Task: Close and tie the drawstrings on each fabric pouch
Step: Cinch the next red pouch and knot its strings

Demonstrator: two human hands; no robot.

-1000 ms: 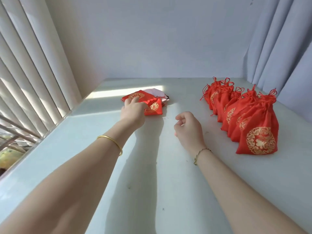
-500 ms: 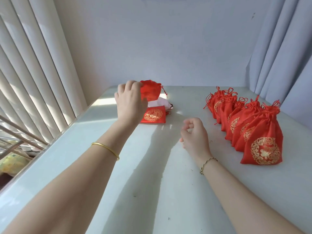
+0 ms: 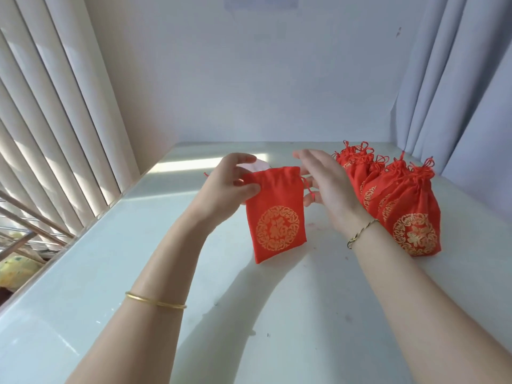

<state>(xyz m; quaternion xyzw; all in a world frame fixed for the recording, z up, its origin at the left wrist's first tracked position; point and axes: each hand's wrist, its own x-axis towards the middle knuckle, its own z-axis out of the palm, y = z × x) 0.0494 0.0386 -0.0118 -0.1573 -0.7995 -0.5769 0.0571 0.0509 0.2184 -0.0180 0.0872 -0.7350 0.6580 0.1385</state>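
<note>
A flat red fabric pouch [image 3: 277, 217] with a gold round emblem hangs upright above the white table [image 3: 138, 259]. My left hand [image 3: 224, 187] pinches its top left corner. My right hand [image 3: 327, 187] is at the pouch's top right edge with fingers spread, next to the red drawstring [image 3: 309, 189] that dangles there; I cannot tell if it touches the cord. The pouch's mouth is not gathered. To the right stands a row of several filled red pouches [image 3: 410, 214] with tied drawstrings.
A pale pink item [image 3: 257, 166] lies on the table behind the held pouch, mostly hidden. Vertical blinds [image 3: 55, 120] run along the left edge, curtains [image 3: 457, 79] hang at the right, and a wall closes the back.
My left hand lifted one red pouch off the far pile and brought it nearer, now hanging open-faced. My right hand rose from the table to the pouch's right edge.
</note>
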